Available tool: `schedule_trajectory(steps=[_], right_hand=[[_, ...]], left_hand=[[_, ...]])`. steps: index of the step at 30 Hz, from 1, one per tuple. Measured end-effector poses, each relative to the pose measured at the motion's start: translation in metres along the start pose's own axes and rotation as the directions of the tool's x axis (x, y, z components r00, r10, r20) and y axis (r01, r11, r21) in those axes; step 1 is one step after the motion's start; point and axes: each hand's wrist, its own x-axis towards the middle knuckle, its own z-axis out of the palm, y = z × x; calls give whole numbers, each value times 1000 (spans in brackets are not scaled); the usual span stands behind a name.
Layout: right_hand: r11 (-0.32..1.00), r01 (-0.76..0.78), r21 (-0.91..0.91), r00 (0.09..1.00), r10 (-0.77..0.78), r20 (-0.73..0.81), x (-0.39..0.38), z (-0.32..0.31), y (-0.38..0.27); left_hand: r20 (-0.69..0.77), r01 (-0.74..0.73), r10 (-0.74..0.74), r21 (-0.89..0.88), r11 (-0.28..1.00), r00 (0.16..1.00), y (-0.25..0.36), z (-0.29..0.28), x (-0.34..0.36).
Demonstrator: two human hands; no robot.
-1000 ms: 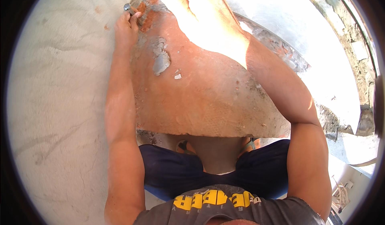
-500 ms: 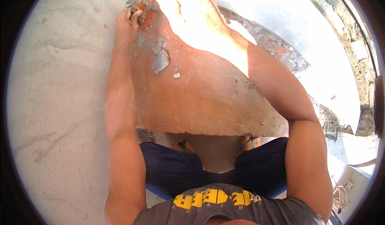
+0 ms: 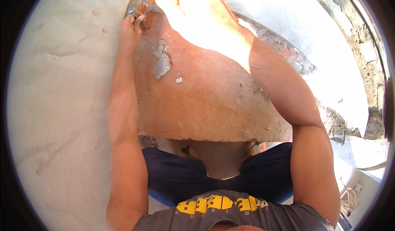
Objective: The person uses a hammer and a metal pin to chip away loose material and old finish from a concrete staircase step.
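Metal tool [image 3: 131, 11] sat pinched in the left hand [image 3: 131, 31], its shiny head just left of the chipped red patch [image 3: 150, 20], while the glare-washed right hand's [image 3: 193, 0] grip could not be told.

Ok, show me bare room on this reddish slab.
Mostly bare: the lower middle of the reddish-brown slab, between its front edge and the small white chip. Crowded: upper left, with the flat grey flake and left hand around a shiny metal tool; the right forearm crosses upper right.
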Motion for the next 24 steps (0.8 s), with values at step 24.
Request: schedule_trajectory(steps=[24], right_hand=[[896,351,-273,917,-387,-93,-5,17,31]], left_hand=[[-48,-30,29,-27,999,998,-6,15,3]])
